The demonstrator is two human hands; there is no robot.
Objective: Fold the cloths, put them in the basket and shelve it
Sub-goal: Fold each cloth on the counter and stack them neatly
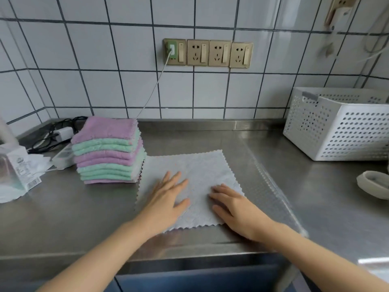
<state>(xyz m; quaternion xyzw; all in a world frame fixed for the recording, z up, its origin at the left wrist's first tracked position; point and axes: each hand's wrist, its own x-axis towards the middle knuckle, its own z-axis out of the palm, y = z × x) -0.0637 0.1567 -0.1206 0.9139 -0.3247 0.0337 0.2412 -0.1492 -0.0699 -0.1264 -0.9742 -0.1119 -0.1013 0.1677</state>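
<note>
A pale grey cloth (195, 171) with zigzag edges lies spread flat on the steel counter in front of me. My left hand (166, 201) presses flat on its near left part, fingers straight. My right hand (233, 205) lies flat on its near right edge, fingers pointing left. A stack of several folded purple and green cloths (108, 151) stands just left of the flat cloth. A white perforated basket (339, 125) sits at the back right of the counter; its inside is hidden from me.
The steel counter (294, 186) ends in a front edge close to my arms. At far left are a white packet (15, 171), a charger and black cables (56, 133). A white dish (374, 184) sits at the right edge. Wall sockets (208, 52) are on the tiles.
</note>
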